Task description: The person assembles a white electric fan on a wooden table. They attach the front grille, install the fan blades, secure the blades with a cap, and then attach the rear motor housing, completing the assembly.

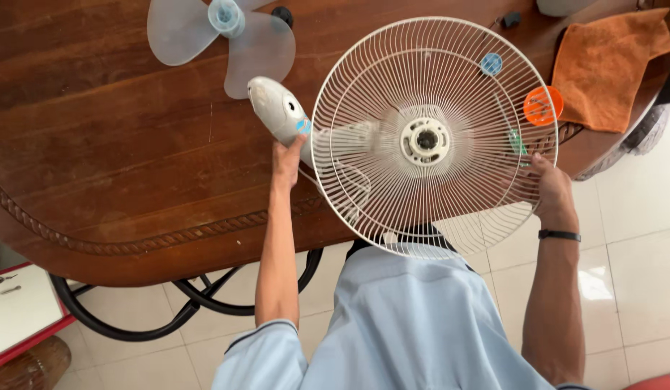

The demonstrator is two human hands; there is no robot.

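Observation:
A white wire fan guard [393, 87] on a white fan body fills the middle of the view, above the wooden table [118, 144]. My left hand [286, 160] grips the fan's white base stem [277, 108] from below. My right hand [546, 189] holds the guard's right rim, behind the wires. A black band circles my right wrist. The round hub [425, 141] sits at the guard's centre. A pale blue fan blade [219, 40] lies flat on the table at the far left.
An orange cloth [610, 68] lies at the table's right end. An orange round piece [543, 106], a small blue one [492, 63] and a green clip [518, 142] show through the guard. White floor tiles lie below; the table's black curved legs [205, 303] stand near me.

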